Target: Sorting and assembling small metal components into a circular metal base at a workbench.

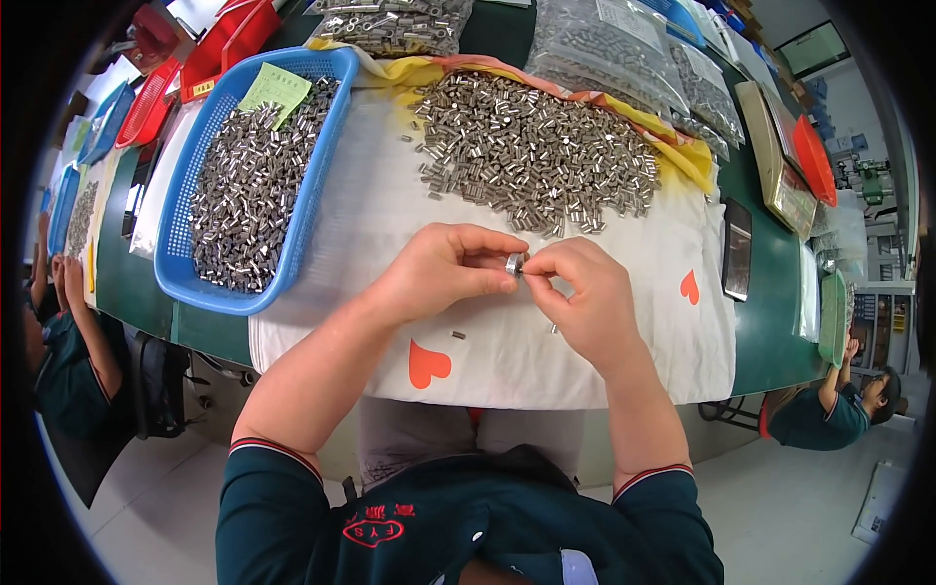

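Observation:
My left hand [444, 271] is closed round a short, round silver metal piece [514, 263], held just above the white cloth [517, 375]. From the other side my right hand [588, 297] pinches with thumb and forefinger at a small dark part against that piece; the fingertips mostly hide it. Beyond both hands spreads a wide pile of small metal cylinders [536, 146]. One loose cylinder [458, 334] lies on the cloth near my left wrist, and another small piece [554, 329] shows beneath my right hand.
At the left stands a blue basket [219, 302] full of metal cylinders, with a green paper slip [276, 93]. Bags of metal parts [609, 49] line the back. A phone [737, 249] lies on the green table at the right. Co-workers sit at both sides.

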The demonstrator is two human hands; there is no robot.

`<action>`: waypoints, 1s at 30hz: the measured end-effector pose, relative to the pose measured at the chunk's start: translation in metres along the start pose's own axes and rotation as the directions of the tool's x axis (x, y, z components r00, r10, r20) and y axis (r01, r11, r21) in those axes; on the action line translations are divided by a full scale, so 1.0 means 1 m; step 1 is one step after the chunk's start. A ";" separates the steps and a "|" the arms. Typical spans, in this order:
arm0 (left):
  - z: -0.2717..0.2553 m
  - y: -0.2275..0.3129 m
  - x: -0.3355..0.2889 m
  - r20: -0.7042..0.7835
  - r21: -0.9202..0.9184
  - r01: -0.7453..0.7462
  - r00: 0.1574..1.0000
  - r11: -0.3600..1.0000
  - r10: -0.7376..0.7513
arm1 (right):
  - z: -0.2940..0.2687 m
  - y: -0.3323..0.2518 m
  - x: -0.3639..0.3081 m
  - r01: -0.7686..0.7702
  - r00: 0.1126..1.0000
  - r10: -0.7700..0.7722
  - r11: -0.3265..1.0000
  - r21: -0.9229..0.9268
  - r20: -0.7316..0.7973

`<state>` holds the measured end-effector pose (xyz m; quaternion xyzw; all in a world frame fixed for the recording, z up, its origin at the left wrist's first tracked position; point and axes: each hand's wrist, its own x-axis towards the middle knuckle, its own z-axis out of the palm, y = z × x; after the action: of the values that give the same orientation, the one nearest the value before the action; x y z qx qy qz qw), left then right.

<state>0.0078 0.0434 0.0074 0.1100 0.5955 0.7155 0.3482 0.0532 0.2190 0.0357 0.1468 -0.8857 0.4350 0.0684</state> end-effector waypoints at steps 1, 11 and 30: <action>0.000 -0.001 0.000 0.003 -0.001 -0.002 1.000 1.000 0.002 | 0.002 -0.001 0.000 0.089 0.995 -0.093 0.988 -0.125 -0.030; 0.001 -0.001 0.000 0.078 0.053 0.006 0.997 0.999 -0.010 | -0.007 -0.003 -0.013 0.054 0.999 -0.054 0.994 -0.096 0.005; -0.004 -0.010 0.010 -0.079 -0.160 -0.075 0.995 0.984 0.063 | 0.010 0.015 -0.040 0.176 0.979 -0.120 0.906 -0.385 0.164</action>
<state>0.0017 0.0465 -0.0054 0.0755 0.5434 0.7768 0.3090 0.0861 0.2277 0.0089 0.2264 -0.9444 0.2283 0.0688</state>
